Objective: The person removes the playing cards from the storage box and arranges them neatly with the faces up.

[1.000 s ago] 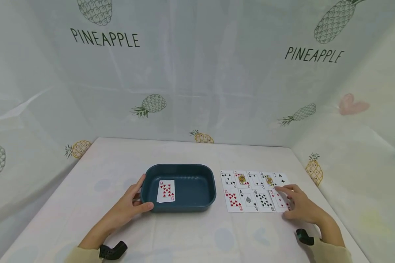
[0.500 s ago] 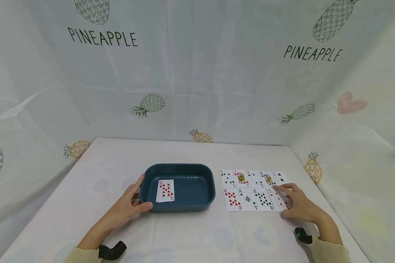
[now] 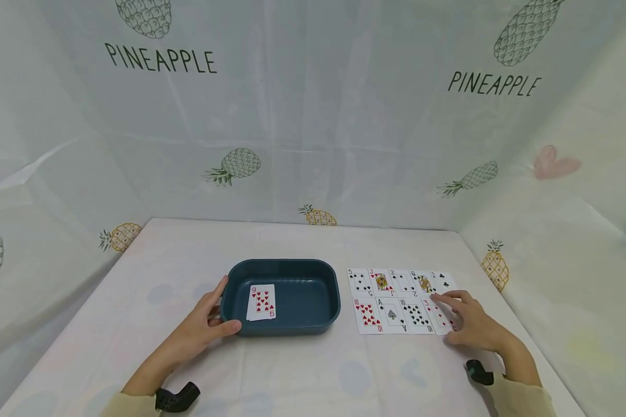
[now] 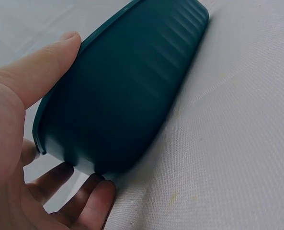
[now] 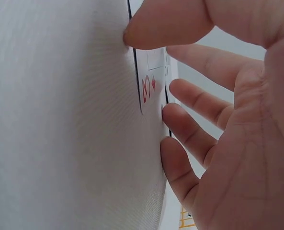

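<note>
A dark teal rectangular tray (image 3: 302,330) stands on the table, with a small stack of playing cards (image 3: 261,302) inside, nine of hearts on top. My left hand (image 3: 203,324) holds the tray's left end: in the left wrist view the thumb lies at the rim and the fingers press the end wall (image 4: 103,96). To the right, two rows of playing cards (image 3: 392,315) lie face up. My right hand (image 3: 472,321) rests over the three of diamonds (image 3: 437,318) at the near row's right end, thumb at its near edge, fingers spread and slightly bent, partly covering it.
The table (image 3: 302,376) has a white patterned cloth. Behind and at both sides hang pale curtains (image 3: 313,116) printed with pineapples. The far row of cards (image 3: 401,282) meets the near row.
Both hands, the tray and the cards keep their places relative to one another. The whole head view shifts very slightly.
</note>
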Action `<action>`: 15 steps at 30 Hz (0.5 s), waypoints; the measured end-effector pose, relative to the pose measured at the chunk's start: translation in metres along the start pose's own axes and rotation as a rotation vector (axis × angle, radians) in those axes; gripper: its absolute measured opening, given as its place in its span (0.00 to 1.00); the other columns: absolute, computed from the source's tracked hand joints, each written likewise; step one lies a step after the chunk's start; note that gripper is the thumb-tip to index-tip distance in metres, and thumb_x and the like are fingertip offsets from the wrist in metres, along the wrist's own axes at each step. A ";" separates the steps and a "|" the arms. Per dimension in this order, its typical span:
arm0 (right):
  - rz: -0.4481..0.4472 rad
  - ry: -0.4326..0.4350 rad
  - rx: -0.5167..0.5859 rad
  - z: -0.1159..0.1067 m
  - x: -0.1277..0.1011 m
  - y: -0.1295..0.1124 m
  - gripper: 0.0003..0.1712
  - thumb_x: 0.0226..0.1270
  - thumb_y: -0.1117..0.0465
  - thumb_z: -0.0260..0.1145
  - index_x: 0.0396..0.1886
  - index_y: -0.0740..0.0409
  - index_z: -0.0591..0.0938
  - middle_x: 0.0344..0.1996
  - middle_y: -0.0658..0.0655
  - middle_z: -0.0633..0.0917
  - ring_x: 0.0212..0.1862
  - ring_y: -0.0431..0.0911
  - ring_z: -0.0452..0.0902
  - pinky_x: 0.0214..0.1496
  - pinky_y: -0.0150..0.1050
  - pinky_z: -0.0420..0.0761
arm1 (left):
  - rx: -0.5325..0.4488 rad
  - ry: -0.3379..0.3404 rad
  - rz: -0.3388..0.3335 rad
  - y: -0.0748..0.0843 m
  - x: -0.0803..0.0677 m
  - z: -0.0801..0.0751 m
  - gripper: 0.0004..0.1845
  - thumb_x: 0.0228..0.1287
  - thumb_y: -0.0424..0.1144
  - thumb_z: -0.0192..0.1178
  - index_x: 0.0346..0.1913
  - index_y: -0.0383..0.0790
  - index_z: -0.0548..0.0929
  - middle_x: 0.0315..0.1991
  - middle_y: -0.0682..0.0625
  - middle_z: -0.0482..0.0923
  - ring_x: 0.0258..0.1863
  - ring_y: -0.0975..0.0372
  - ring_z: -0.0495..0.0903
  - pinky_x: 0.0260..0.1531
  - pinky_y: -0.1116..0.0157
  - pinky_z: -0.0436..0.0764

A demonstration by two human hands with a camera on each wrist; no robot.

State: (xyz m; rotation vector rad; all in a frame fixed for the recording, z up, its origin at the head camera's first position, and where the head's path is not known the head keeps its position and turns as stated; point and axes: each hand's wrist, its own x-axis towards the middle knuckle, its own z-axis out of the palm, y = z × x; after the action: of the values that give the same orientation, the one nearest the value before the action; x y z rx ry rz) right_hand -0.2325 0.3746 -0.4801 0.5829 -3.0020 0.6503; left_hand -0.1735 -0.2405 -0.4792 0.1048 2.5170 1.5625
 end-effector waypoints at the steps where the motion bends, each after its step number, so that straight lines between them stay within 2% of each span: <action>1: 0.002 -0.001 -0.001 0.000 0.000 0.000 0.50 0.39 0.65 0.78 0.71 0.56 0.80 0.65 0.65 0.72 0.57 0.61 0.72 0.49 0.52 0.74 | -0.002 -0.001 0.000 0.000 0.000 0.000 0.57 0.70 0.51 0.72 0.88 0.62 0.40 0.80 0.37 0.50 0.73 0.41 0.68 0.68 0.49 0.77; 10: -0.019 0.013 0.010 0.000 -0.001 0.001 0.48 0.38 0.65 0.79 0.69 0.55 0.82 0.63 0.64 0.72 0.56 0.61 0.72 0.49 0.50 0.73 | -0.008 -0.003 0.001 -0.001 0.000 0.000 0.57 0.70 0.51 0.72 0.88 0.62 0.40 0.80 0.38 0.49 0.74 0.41 0.68 0.67 0.51 0.78; 15: 0.001 -0.001 0.009 0.000 -0.002 0.001 0.48 0.39 0.64 0.79 0.69 0.55 0.82 0.64 0.64 0.71 0.58 0.63 0.71 0.50 0.53 0.74 | -0.009 -0.004 0.003 0.000 0.000 -0.001 0.57 0.71 0.50 0.72 0.88 0.62 0.40 0.81 0.38 0.49 0.74 0.41 0.67 0.67 0.53 0.78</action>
State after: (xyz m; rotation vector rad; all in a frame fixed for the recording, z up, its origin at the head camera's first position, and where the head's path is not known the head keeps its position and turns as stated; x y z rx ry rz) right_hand -0.2314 0.3761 -0.4804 0.5823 -3.0017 0.6642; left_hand -0.1735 -0.2412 -0.4793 0.1100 2.5078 1.5731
